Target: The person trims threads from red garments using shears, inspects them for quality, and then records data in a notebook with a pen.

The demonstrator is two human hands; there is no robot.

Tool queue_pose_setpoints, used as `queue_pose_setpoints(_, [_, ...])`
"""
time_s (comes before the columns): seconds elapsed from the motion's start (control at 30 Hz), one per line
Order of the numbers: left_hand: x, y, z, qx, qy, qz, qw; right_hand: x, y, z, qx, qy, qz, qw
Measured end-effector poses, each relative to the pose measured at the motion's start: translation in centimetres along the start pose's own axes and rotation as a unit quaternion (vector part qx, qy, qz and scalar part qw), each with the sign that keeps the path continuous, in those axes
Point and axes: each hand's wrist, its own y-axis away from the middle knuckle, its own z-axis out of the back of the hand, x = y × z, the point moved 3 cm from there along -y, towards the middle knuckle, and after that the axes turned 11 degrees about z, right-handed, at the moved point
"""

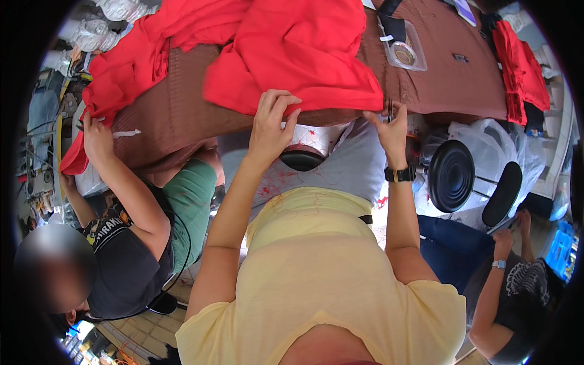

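Noted from my end: red cloth (298, 58) lay upper centre, spread on the brown table (447, 82), near edge running between both hands. Left hand (272, 126) half open at that edge, thumb apart from fingertips; grip on cloth, couldn't tell. Right hand (391, 131) pinched a small dark tool (390, 108) by the cloth's corner. Red thread bits (382, 201) lower down suggested work partway; how much edge remained, I couldn't tell.

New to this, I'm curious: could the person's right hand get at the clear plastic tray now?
Probably yes: the clear tray lies just beyond the right hand, with only brown cloth between, though that hand seems to hold a slim dark tool.
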Motion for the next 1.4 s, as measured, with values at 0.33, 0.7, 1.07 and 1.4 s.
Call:
queue_pose_setpoints(0.33, [1.8,0.8,-5.7,0.007,-0.111,-0.007,0.994,4.3,3.9,-6.9,0.098,-0.192,-0.196,0.956])
queue_pose_setpoints(0.7, [2.1,1.8,-3.3,0.027,0.212,0.160,0.964,4.9,3.7,-8.6,0.086,-0.394,-0.313,0.860])
queue_pose_setpoints(1.07, [2.2,8.0,5.7,0.341,0.120,0.309,0.880,6.1,5.2,-6.8,0.086,-0.358,-0.275,0.888])
queue_pose_setpoints(1.4, [0.1,-1.6,1.4,0.005,-0.037,0.021,0.999,13.0,3.1,-7.0,0.053,-0.085,0.070,0.993])
